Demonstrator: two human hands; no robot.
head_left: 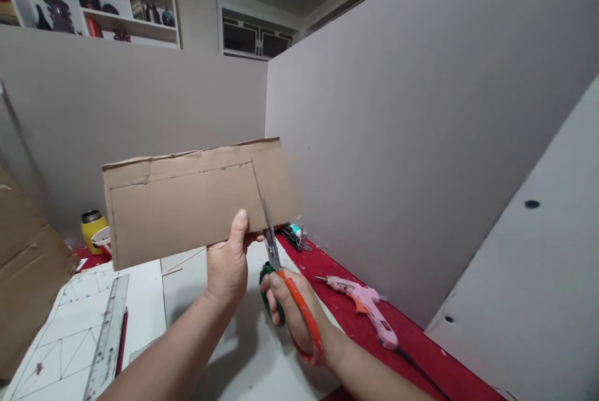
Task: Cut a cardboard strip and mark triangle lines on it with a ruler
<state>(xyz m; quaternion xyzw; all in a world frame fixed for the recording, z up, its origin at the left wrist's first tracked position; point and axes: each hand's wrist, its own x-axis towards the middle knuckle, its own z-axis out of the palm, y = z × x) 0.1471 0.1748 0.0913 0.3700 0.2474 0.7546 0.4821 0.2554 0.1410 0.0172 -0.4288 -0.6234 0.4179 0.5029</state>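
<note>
My left hand [229, 259] grips a brown cardboard piece [180, 211] by its lower edge, thumb on the front face and fingers behind it. Dark pen lines mark a rectangle on the cardboard. In my right hand [297, 301] is a pair of scissors [306, 320], with one orange handle and one dark green handle. Its blades straddle the cardboard's lower edge, right of my left thumb, and point up along the drawn slanting line. One blade lies in front of the sheet; the other is hidden behind it.
A pink glue gun [362, 304] lies on the red cloth [412, 348] at right. A clear ruler [110, 332] and a pencil [122, 340] rest on paper with drawn lines [60, 351]. At left stand a yellow jar [93, 231] and larger cardboard [30, 276]. Grey partitions [397, 139] rise behind.
</note>
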